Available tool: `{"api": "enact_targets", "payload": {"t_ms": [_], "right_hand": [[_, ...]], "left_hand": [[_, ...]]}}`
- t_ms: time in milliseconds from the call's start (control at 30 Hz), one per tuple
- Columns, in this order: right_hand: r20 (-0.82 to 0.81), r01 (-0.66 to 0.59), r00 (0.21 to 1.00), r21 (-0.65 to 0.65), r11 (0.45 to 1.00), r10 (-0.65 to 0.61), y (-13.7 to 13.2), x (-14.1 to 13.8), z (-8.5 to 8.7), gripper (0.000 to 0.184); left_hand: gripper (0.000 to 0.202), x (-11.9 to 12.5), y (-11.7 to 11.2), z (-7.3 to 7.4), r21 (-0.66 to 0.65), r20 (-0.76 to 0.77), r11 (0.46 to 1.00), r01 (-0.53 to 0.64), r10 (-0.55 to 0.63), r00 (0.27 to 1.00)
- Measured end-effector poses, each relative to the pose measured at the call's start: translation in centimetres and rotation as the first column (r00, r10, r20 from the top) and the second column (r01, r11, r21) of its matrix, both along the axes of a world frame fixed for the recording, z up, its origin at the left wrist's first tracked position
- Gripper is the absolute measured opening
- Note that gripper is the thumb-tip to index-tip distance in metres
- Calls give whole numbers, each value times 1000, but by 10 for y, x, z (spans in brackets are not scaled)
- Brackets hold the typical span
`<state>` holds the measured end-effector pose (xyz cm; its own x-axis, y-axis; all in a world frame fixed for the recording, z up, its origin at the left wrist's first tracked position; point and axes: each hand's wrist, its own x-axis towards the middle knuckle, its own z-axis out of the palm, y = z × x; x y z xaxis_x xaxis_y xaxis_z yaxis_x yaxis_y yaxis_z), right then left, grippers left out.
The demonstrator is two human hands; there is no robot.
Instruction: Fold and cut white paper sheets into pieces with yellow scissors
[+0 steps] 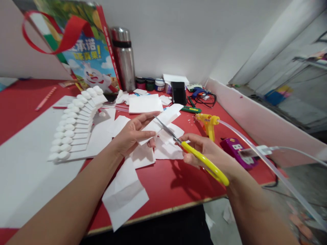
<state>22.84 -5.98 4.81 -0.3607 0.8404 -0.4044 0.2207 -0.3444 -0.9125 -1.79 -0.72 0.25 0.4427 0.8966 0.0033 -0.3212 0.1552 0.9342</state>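
Observation:
My left hand (138, 131) pinches a white strip of paper (167, 115) between thumb and fingers, above the middle of the red table (163, 185). In my right hand (201, 149) is a pair of scissors (204, 161) with yellow handles. Their metal blades point up and left and lie across the strip near my left fingers; whether they bite into it I cannot tell. Loose white paper pieces (125, 194) lie beneath both hands, one hanging over the table's front edge. Left of my hands stands a curved white model (79, 132) with rows of rounded white tips.
At the right are a yellow glue gun (211, 122) with a clear glue stick and a purple power strip (238, 153). A steel flask (124, 58), a picture bag (89, 58), paint jars (150, 84), a black phone-like object (179, 93) and a green cutter (190, 109) stand or lie farther back.

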Motion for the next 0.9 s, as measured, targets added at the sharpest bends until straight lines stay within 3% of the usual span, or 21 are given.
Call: {"api": "enact_targets", "payload": {"t_ms": [233,633,900], "right_hand": [[27,36,999,-14,999,-36,0,1,-3,59],[92,49,994,71,996,-56,1,2,-17,46],[16,93,995,20,995,-94,3,-1,-19,54]], "left_hand": [[64,0,-1,0,-3,-4,1000,2,-2,1000],[63,-2,-1,3,10,-14,1000,16,-15,1000],[58,-2,0,-2,-9,33,998,62,-61,998]]}}
